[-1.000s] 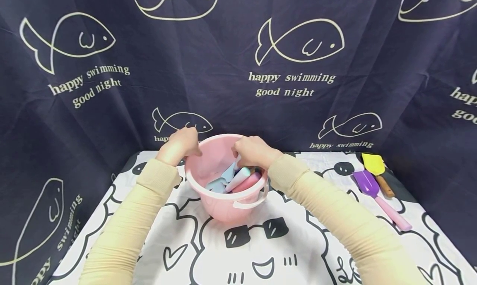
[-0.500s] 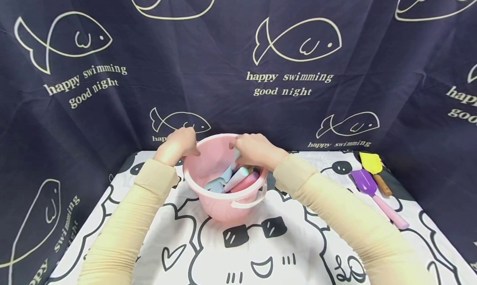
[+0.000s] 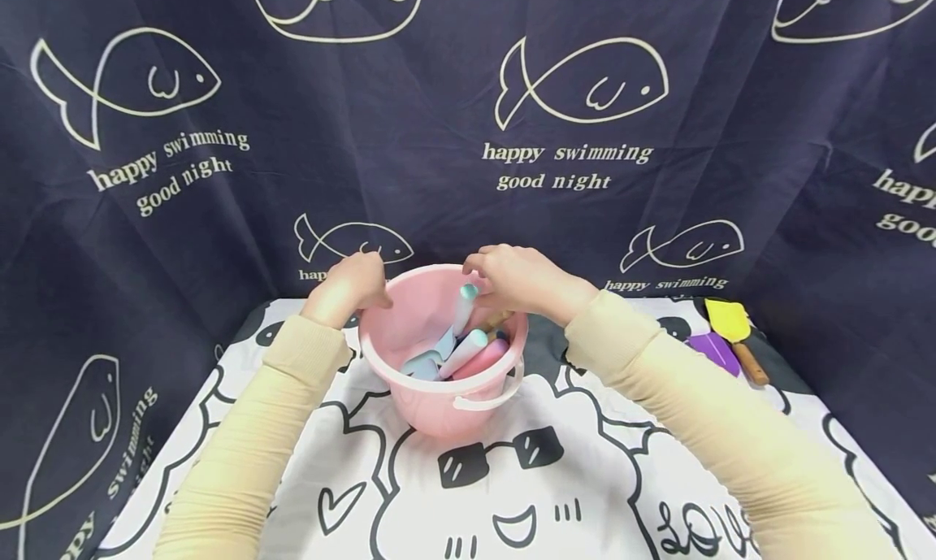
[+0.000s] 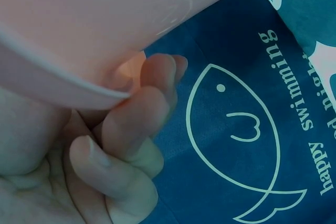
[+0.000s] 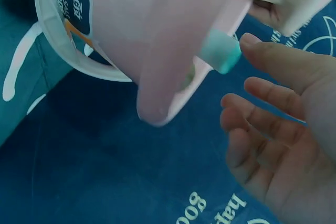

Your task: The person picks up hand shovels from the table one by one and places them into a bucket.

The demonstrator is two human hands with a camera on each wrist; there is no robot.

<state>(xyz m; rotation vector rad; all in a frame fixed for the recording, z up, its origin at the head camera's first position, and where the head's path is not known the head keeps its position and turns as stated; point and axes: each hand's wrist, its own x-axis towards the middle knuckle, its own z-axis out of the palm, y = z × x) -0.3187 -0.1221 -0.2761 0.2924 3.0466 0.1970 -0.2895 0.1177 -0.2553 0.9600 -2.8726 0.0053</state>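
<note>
A pink bucket (image 3: pixel 431 410) stands tilted on the table, its mouth toward the head camera. My left hand (image 3: pixel 349 288) grips its left rim, with fingers (image 4: pixel 139 111) on the outside in the left wrist view. Several tools lie inside, among them one with a white, teal-ended handle (image 3: pixel 465 310) leaning upright, another pale handle (image 3: pixel 468 350) and a pink handle (image 3: pixel 485 357). Over the back right rim my right hand (image 3: pixel 526 280) holds nothing, its fingers loosely bent. In the right wrist view the teal handle end (image 5: pixel 223 52) pokes past the rim, close to the thumb.
On the right of the table lie a yellow spatula (image 3: pixel 730 322) with a wooden handle and a purple spatula (image 3: pixel 713 352), partly hidden by the right sleeve. The bucket's bail handle (image 3: pixel 491 399) hangs at its front right. A dark blue fish-print curtain (image 3: pixel 439 121) rises behind.
My right hand has let go of the teal-ended tool and drawn up and right out of the bucket. That tool now leans inside. The left hand keeps its grip on the rim.
</note>
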